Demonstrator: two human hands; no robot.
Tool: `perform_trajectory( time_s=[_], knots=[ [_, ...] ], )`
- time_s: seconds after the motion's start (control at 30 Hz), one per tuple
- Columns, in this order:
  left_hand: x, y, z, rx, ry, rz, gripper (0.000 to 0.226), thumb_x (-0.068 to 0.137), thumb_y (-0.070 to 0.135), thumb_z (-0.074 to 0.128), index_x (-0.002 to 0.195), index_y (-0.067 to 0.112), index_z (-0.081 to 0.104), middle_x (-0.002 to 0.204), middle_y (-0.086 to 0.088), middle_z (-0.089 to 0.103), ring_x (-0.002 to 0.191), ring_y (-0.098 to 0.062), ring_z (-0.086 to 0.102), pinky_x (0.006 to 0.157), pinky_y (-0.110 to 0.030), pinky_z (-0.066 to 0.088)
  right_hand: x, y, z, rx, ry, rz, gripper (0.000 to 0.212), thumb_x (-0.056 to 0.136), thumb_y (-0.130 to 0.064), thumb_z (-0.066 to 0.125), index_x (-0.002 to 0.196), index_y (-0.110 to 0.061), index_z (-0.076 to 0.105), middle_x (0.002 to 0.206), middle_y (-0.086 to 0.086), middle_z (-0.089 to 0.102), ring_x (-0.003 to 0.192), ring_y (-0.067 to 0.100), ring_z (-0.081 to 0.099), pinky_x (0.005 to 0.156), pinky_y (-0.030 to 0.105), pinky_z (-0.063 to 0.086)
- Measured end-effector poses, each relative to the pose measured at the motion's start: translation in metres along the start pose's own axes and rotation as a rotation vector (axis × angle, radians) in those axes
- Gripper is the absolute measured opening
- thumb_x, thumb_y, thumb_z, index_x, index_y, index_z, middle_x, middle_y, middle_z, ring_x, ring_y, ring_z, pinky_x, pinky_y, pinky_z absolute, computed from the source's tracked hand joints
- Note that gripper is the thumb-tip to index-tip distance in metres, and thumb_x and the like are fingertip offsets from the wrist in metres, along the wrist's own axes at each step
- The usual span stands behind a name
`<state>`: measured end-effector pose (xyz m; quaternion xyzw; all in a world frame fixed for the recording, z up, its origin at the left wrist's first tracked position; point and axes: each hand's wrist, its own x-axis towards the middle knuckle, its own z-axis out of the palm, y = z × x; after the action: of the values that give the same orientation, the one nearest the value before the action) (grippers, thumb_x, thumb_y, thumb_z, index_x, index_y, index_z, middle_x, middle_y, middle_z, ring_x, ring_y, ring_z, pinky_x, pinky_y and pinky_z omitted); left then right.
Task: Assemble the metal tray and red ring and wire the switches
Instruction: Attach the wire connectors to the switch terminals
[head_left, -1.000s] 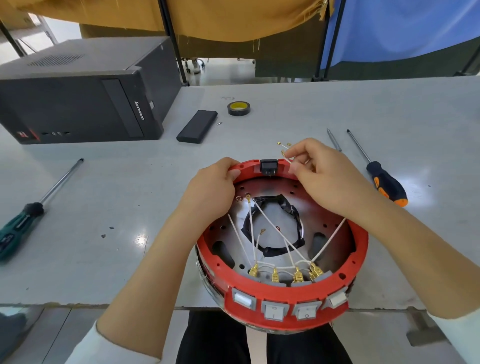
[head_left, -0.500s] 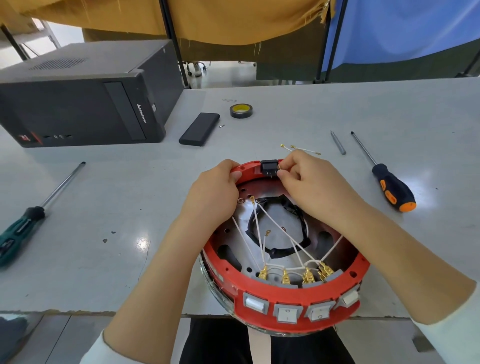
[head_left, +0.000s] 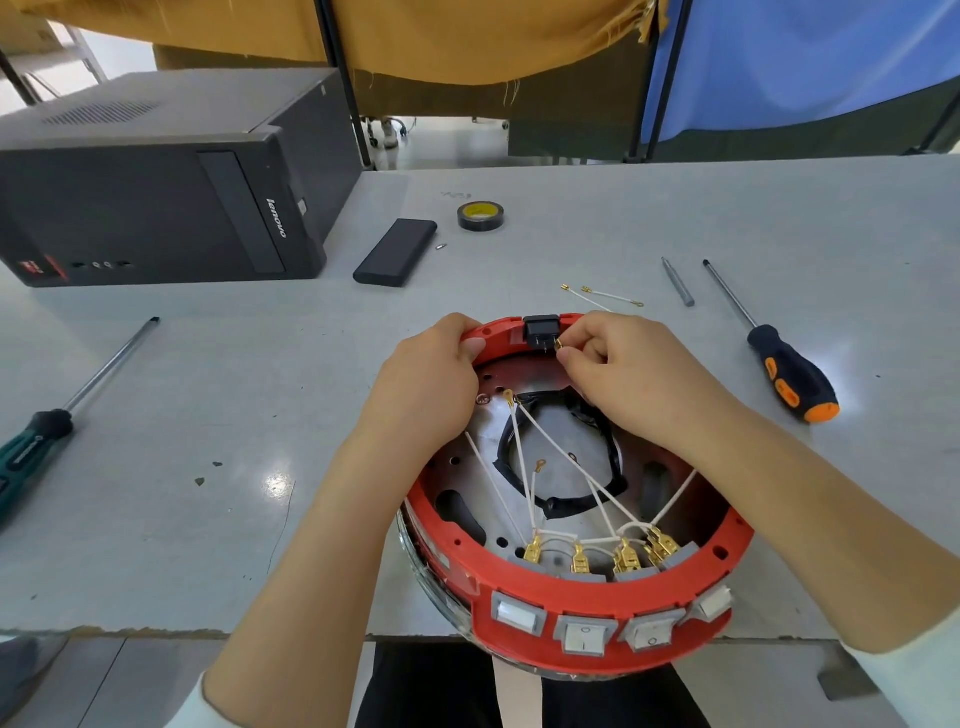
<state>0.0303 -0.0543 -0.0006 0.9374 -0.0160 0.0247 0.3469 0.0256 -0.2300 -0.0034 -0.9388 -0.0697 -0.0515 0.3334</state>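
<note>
The red ring (head_left: 566, 603) sits on the round metal tray (head_left: 558, 470) at the table's near edge, tilted toward me. Several grey rocker switches (head_left: 582, 635) fill its near wall, with gold terminals (head_left: 626, 558) and white wires (head_left: 524, 457) behind them. A black switch (head_left: 541, 328) sits in the far wall. My left hand (head_left: 431, 384) grips the ring's far left rim. My right hand (head_left: 618, 374) pinches a gold wire terminal (head_left: 560, 344) right beside the black switch's prongs.
Two loose white wires (head_left: 605, 296) lie just beyond the ring. An orange-black screwdriver (head_left: 779, 364) and a metal bit (head_left: 678, 281) lie to the right, a green screwdriver (head_left: 47, 431) to the left. A tape roll (head_left: 480, 215), black box (head_left: 396, 252) and computer case (head_left: 156, 182) stand farther back.
My right hand came back from the loose wires beyond the ring and now pinches a gold terminal at the black switch. My left hand kept its grip on the rim.
</note>
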Motion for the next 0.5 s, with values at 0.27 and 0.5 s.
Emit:
perform_trajectory(
  time_s=[0.27, 0.5],
  knots=[
    [-0.0003, -0.0002, 0.0002, -0.002, 0.0, 0.002, 0.025, 0.103, 0.025, 0.039, 0.119, 0.024, 0.058, 0.098, 0.003, 0.056, 0.09, -0.02, 0.049, 0.076, -0.028, 0.034, 0.0004, 0.0015, 0.0004, -0.005, 0.015, -0.026, 0.009, 0.092, -0.023, 0.053, 0.089, -0.029, 0.058, 0.047, -0.012, 0.053, 0.055, 0.0, 0.052, 0.053, 0.016, 0.034],
    [-0.0004, 0.0005, -0.0005, 0.004, -0.006, -0.002, 0.025, 0.103, 0.025, 0.039, 0.12, 0.024, 0.058, 0.1, 0.002, 0.056, 0.092, -0.02, 0.048, 0.076, -0.028, 0.033, 0.0007, 0.003, 0.0014, -0.007, 0.01, -0.05, 0.01, 0.092, -0.021, 0.053, 0.088, -0.029, 0.057, 0.043, -0.02, 0.052, 0.053, -0.008, 0.051, 0.054, 0.005, 0.035]
  ],
)
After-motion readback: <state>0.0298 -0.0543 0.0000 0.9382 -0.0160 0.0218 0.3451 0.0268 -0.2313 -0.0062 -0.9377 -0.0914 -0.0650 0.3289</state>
